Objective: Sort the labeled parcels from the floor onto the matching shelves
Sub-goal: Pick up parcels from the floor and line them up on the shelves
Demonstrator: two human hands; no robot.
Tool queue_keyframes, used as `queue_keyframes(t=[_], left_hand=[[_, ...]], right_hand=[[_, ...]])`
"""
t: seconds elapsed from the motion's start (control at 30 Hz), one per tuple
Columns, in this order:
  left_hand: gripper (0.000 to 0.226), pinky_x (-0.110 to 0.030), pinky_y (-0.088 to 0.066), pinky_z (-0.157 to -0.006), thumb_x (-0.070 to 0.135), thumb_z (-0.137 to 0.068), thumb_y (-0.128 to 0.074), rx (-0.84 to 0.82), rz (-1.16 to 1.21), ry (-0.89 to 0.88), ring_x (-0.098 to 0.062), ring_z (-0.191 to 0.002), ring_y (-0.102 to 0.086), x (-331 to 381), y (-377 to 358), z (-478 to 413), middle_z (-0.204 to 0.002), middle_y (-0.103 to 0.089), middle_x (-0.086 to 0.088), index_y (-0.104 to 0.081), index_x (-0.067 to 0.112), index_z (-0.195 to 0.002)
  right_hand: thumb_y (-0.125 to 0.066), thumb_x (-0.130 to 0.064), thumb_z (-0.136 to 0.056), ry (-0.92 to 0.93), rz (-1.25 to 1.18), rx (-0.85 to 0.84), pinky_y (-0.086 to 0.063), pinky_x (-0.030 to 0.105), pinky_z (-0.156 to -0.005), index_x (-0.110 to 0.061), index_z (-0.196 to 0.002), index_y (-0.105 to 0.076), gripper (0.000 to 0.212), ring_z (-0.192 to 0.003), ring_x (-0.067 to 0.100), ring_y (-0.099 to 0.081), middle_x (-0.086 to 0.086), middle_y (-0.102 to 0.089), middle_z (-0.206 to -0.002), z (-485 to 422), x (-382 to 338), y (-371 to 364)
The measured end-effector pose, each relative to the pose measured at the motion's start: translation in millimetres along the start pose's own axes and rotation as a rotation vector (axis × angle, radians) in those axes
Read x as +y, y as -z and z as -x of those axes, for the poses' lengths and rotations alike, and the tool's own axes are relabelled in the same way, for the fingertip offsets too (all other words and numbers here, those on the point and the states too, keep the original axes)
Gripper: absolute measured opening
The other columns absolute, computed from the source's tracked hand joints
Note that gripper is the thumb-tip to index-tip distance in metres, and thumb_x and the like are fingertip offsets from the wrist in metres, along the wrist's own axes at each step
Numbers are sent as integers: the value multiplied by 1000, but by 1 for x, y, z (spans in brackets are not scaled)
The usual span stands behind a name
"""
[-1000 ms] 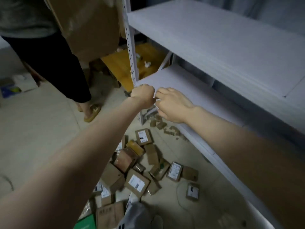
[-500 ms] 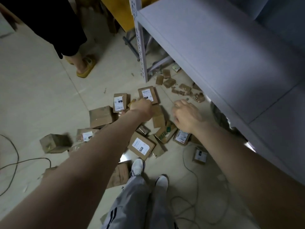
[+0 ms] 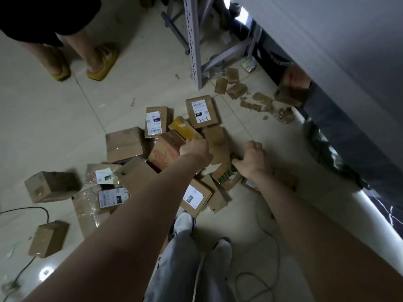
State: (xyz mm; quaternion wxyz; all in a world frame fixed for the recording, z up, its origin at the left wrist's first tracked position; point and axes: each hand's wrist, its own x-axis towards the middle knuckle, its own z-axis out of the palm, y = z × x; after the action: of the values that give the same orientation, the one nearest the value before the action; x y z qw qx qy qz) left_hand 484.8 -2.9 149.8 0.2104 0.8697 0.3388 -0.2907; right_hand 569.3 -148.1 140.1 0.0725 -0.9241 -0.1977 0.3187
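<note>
- At 6 o'clock the person's own shoes (image 3: 184, 223) stand on the floor (image 3: 65, 118), and a cable (image 3: 268, 277) loops beside them at 5 o'clock.
- Both forearms stretch from the lower edge towards the centre, down to the parcels (image 3: 124, 143).
- The left hand (image 3: 194, 149) is at the centre, against the heap. Its back faces the camera and hides the fingers, so I cannot tell whether it grips anything. A yellow-taped parcel (image 3: 183, 127) lies just at its 12 o'clock.
- The right hand (image 3: 254, 159), at 3 o'clock of the left, is curled like a fist just above a green-printed parcel (image 3: 225, 176). I cannot tell whether it holds that parcel.
- The parcels spread from 9 o'clock to the centre. Several lie label up, one of them a 220 parcel (image 3: 201, 111) at 12 o'clock of the hands.
- Cardboard scraps (image 3: 237, 90) lie at 1 o'clock, by the foot of the upright (image 3: 193, 40).
- The shelf (image 3: 327, 51) fills 1 to 3 o'clock, and no parcel shows on the board in view.
- Another person's slippers (image 3: 102, 62) stand at 11 o'clock.
- Progress, as I judge it: the sorting is barely begun. The heap lies on the floor and nothing is seen shelved, so nearly every parcel is left to do. The step in hand looks like choosing a parcel to lift.
- Change: a second ago both hands were up at the shelf's edge. Half a second ago they hung above the heap. Now they are down among the parcels, the view tips further floorwards, and both slippers show instead of one.
</note>
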Motion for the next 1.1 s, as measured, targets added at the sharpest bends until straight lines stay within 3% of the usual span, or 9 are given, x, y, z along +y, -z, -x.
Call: queue_keyframes(t=[0.27, 0.47, 0.57, 0.77, 0.87, 1.03, 1.1], left_hand=[[39, -43, -53, -88, 48, -94, -54, 25, 203, 114, -30, -107, -57, -45, -65, -80, -112, -61, -10, -61, 13, -110], [43, -44, -52, -91, 48, -92, -52, 33, 252, 125, -32, -106, -58, -72, -96, -131, -113, -62, -11, -62, 11, -113], [49, -45, -54, -88, 54, -89, -48, 60, 283, 91, -32, -101, -61, -83, -106, -154, -108, -65, -12, -65, 12, -109], [30, -40, -56, -82, 40, -91, -52, 60, 309, 70, -25, -90, -62, -96, -120, -186, -99, -64, -7, -63, 14, -101], [39, -41, -55, -83, 49, -88, -52, 59, 326, 66, -25, -90, -62, -98, -120, -185, -99, -64, -7, -63, 15, -104], [41, -38, -52, -82, 49, -91, -47, 53, 395, 72, -25, -87, -63, -94, -103, -152, -99, -66, -9, -63, 13, -101], [55, -40, -51, -85, 57, -88, -43, 37, 497, 117, -29, -94, -62, -86, -87, -127, -112, -64, -12, -57, 12, -116]], right_hand=[[-78, -49, -73, -134, -91, -13, -50, 48, -90, -13, -139, -33, 89, -123, 36, -48, 13, -41, -139, -70, -16, -90], [-80, -57, -69, -229, -225, 25, -47, 39, -86, -18, -148, -22, 105, -126, 34, -47, 14, -39, -143, -133, -35, -146], [-79, -55, -71, -223, -169, 39, -45, 41, -90, -16, -151, -16, 109, -129, 36, -43, 16, -35, -146, -163, -40, -172], [-80, -49, -72, -229, -14, 36, -50, 47, -94, -12, -144, -23, 99, -126, 38, -41, 19, -34, -142, -202, -31, -214], [-76, -53, -75, -238, -35, 75, -52, 45, -90, -11, -140, -27, 92, -121, 40, -43, 22, -35, -138, -197, -29, -220], [-75, -55, -76, -338, -333, 131, -45, 37, -77, -11, -140, -33, 88, -118, 36, -50, 20, -43, -137, -149, -30, -190], [-75, -49, -78, -329, -500, 133, -42, 33, -77, -13, -144, -30, 88, -118, 34, -51, 18, -43, -139, -120, -33, -165]])
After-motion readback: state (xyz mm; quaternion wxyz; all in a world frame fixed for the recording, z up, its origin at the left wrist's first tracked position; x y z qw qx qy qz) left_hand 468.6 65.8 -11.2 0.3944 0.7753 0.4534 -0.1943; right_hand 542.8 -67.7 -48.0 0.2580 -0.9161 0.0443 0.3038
